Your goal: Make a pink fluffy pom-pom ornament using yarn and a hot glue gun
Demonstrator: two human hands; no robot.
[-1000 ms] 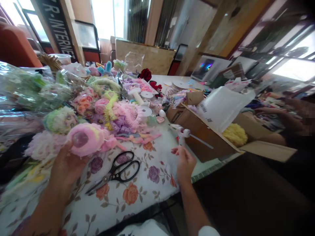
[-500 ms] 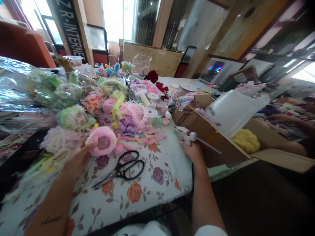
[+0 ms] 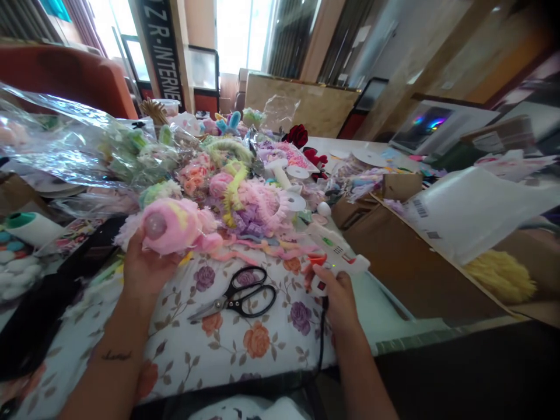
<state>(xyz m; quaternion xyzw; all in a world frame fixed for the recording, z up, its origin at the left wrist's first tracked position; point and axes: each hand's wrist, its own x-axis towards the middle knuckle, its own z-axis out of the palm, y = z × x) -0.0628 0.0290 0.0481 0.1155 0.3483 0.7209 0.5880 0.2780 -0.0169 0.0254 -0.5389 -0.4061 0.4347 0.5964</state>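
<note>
Pink fluffy plush roll [image 3: 175,224], left of centre in the frame, looks light and squashable; I'd cradle it low, as the half-curled left hand [image 3: 146,274] does. The right hand [image 3: 339,297] closes round a white plastic glue gun [image 3: 336,248].

Left hand [image 3: 151,265]: raised, palm upward, fingers curled.
Left forearm [image 3: 111,373]: slanting inward, dark tattoo [image 3: 116,355].
Right hand [image 3: 340,294]: gripping, fingers bent; thumb probably uppermost.
Right forearm [image 3: 361,370]: angled up and leftward.

Left of the window [image 3: 245,35], a dark upright banner [image 3: 163,55] reads "Z R·INTERNE"; right of and below it, a white bag [image 3: 481,204] bears an unreadable barcode [image 3: 420,208].
</note>
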